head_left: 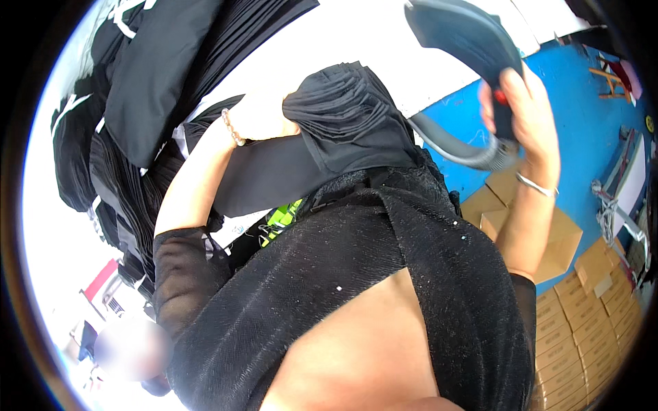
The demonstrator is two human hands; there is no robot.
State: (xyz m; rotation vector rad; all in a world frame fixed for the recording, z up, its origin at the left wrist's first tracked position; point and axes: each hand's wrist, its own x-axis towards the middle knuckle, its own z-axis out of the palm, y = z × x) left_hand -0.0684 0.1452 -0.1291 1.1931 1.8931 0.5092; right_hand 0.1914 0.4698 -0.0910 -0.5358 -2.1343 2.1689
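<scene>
Black pleated cloth fills most of what we see. Our left hand presses down on one black pleated garment that lies on the white table; the fingers are closed into the folds, grasping the bunched cloth at its left edge. One beaded bracelet sits on that wrist.

Our right hand is clenched around the handle of one dark steam iron, held up in the air above and to the right of the garment, well clear of the cloth. The thumb rests by a small red button on the handle. One grey hose curves from the bottom of the handle back toward the garment. One silver bangle circles the right wrist.

To the left, more black garments lie in a pile on the table, some with white straps; we cannot count them apart.

Beyond the table edge the floor is blue. On it stand many brown cardboard boxes, stacked in rows at the right; we cannot give an exact count. One green and black thing shows under the left forearm, too hidden to tell what it is.
</scene>
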